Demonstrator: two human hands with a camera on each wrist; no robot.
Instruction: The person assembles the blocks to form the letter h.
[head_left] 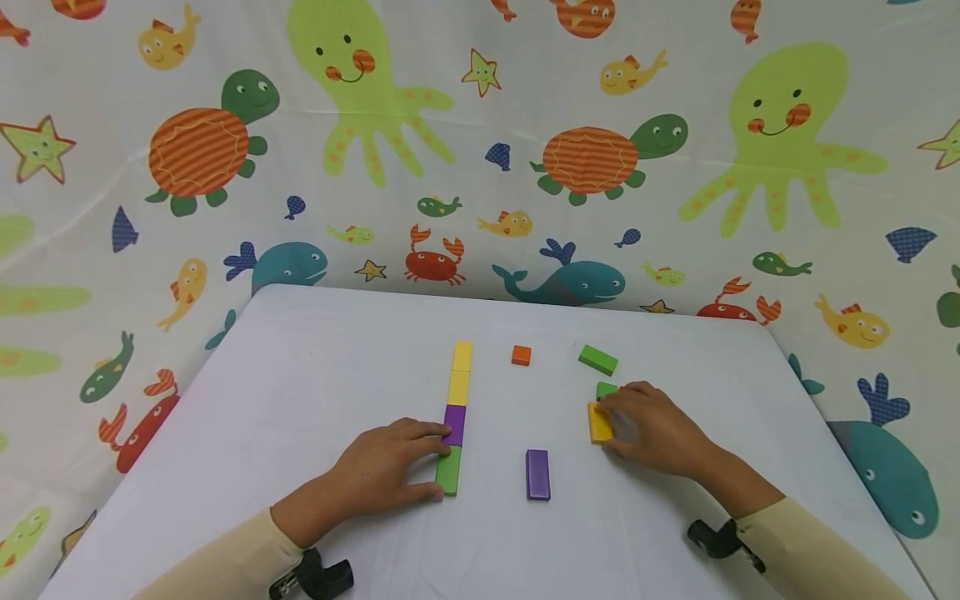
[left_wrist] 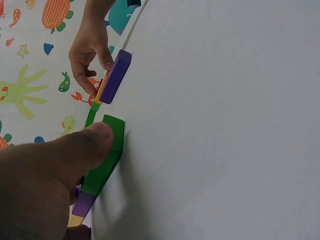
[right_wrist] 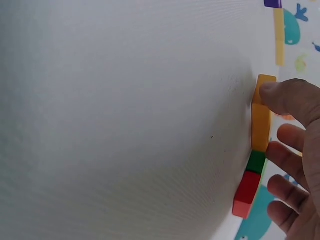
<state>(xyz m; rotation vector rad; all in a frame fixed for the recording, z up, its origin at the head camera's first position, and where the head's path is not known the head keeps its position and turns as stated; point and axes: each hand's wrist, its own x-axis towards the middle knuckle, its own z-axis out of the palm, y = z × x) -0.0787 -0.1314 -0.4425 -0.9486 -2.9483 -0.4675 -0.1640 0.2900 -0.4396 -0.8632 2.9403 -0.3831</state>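
Note:
My left hand (head_left: 382, 467) touches a lined-up row of blocks from its left side. Its thumb rests at the near end of the green block (head_left: 448, 473), and fingertips lie on the purple block (head_left: 454, 423) beyond. Two yellow blocks (head_left: 461, 372) continue the row away from me. On the right, my right hand (head_left: 663, 429) holds a yellow block (head_left: 598, 425) lying on the table, thumb at the near end, fingers toward the far end. A green block (head_left: 606, 389) and a red block (right_wrist: 246, 194) are beside those fingers; the red one is hidden in the head view.
A loose purple block (head_left: 537, 475) lies between the hands. Farther back are a small orange block (head_left: 521, 356) and a slanted green block (head_left: 597, 360). The white table (head_left: 337, 358) ends at a curtain (head_left: 480, 192) printed with sea animals.

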